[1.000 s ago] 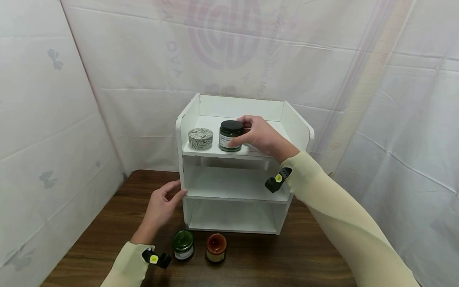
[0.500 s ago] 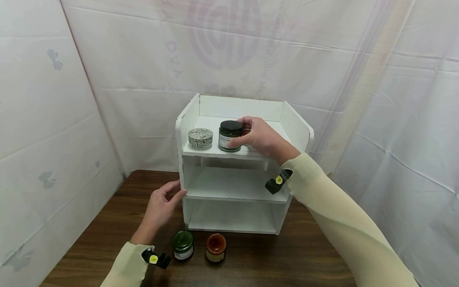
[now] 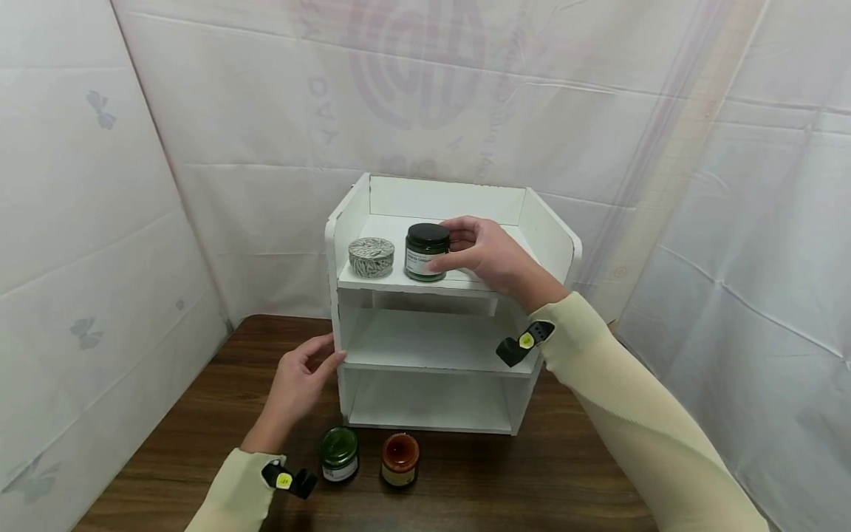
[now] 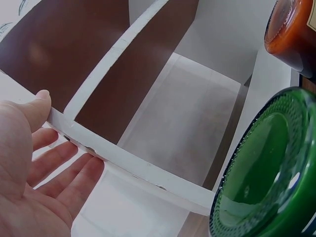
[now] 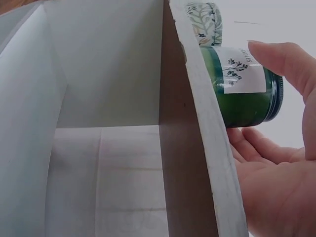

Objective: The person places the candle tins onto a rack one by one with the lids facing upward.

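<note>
In the head view, a dark green candle jar [image 3: 420, 264] with a black lid and white label stands upright on the top shelf of a white shelf unit [image 3: 439, 363]. My right hand [image 3: 488, 253] is loosely spread around its right side, thumb over the label's edge, fingers behind. The right wrist view shows the jar [image 5: 242, 106] with a gap before the palm. My left hand [image 3: 297, 383] pinches the unit's left side panel, thumb at the front edge and fingers outside, as the left wrist view shows along the panel [image 4: 140, 168].
A round leaf-patterned tin [image 3: 371, 258] stands left of the jar on the top shelf. On the brown wooden table [image 3: 532, 480], before the unit, stand a green glass jar [image 3: 339, 454] and an amber glass jar [image 3: 400, 459]. Pale sheets [image 3: 266, 185] hang around the table.
My right hand has drawn back slightly to the right and its grip has loosened, while the candle jar stays in place. My left hand keeps its place on the side panel.
</note>
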Demonstrator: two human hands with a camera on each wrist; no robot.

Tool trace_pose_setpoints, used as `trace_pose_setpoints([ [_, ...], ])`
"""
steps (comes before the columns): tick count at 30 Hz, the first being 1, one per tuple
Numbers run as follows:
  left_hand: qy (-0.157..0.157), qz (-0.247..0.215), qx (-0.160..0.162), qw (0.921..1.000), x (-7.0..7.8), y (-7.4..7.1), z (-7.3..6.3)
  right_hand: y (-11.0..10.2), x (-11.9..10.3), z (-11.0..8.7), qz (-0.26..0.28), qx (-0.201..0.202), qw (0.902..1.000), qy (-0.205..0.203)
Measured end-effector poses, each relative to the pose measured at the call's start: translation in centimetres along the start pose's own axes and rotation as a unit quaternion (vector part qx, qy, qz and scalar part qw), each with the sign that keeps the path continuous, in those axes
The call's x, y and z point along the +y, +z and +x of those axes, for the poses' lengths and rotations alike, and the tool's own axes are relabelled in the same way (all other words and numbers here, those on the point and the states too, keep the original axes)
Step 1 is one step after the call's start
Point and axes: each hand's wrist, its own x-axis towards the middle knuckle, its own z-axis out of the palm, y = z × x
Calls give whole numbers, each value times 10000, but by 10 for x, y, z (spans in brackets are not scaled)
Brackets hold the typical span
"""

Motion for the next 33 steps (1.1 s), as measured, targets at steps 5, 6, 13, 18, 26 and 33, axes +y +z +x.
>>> trace_pose_setpoints([
  [5, -3, -10, 2, 10000, 0, -1, 0, -1, 3, -3, 137, 114, 9998, 12],
  [6, -10, -12, 5, 10000, 0, -1, -1, -1, 3, -4, 229, 113, 9997, 5],
  [13, -3, -56, -24, 10000, 1, -1, 0, 0, 3, -14, 445, 266, 9987, -22],
  [18, 8, -114, -14, 9999, 2, -1, 0, 1, 3, -21, 590, 429, 9973, -39],
  [26, 82, -93, 23, 9999, 1, -1, 1, 1, 6, -37, 535, 611, 9967, -56],
  [33, 60, -143, 16, 9999, 1, -1, 0, 3, 8, -50, 442, 781, 9958, -197],
])
